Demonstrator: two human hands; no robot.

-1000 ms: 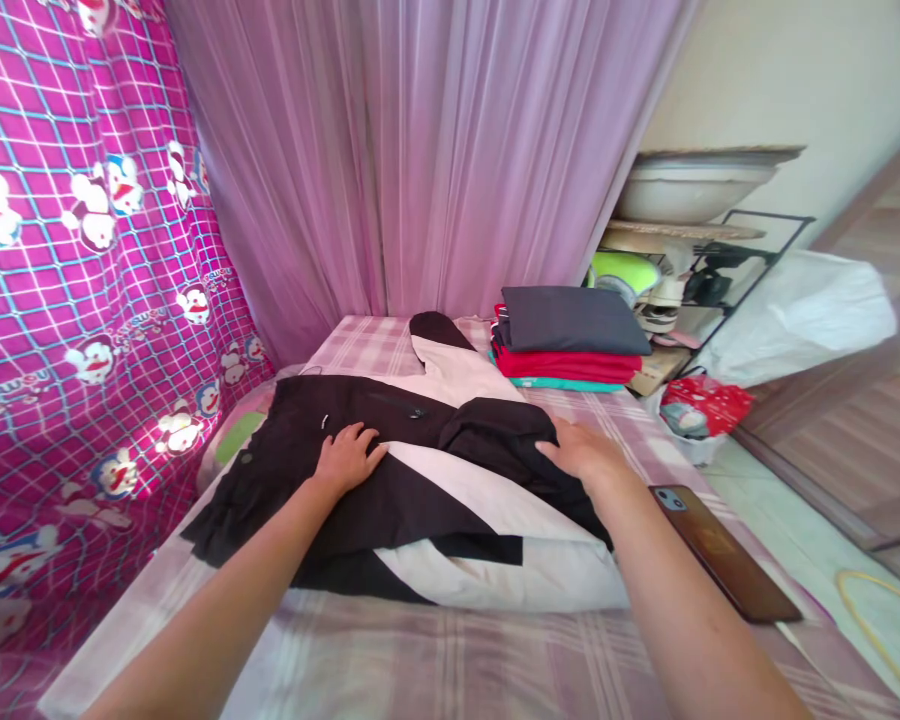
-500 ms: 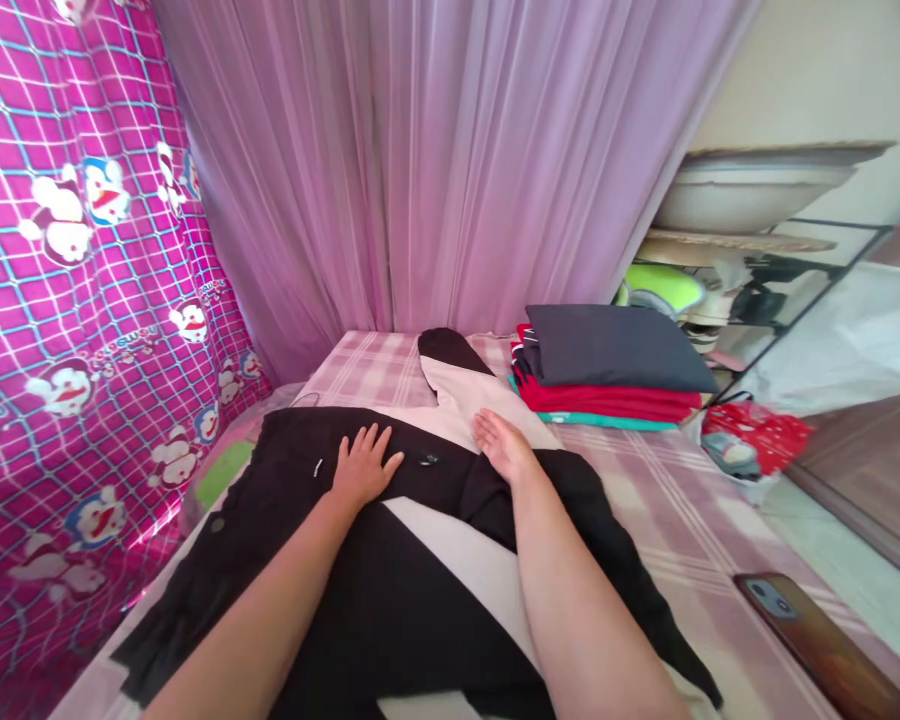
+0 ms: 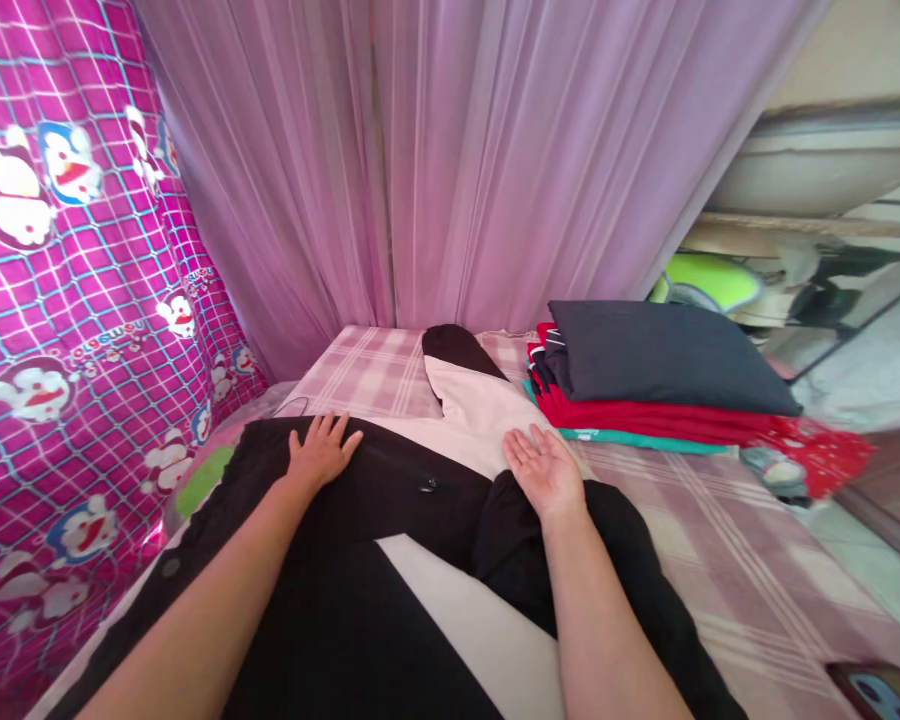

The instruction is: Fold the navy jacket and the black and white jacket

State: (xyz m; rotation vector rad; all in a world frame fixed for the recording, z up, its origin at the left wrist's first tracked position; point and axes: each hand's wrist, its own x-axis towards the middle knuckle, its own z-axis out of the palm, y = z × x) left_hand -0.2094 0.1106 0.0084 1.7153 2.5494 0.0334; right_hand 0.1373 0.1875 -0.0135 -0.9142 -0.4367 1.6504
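jacket lies lengthwise away, hood far; left hand flat, right hand palm-up, both released.

bare bedsheet free ahead, folded stack blocks rt, curtain closes far end

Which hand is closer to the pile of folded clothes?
The right hand. It lies palm up on the black and white jacket, just left of the pile of folded clothes. The left hand rests flat on the jacket, farther left.
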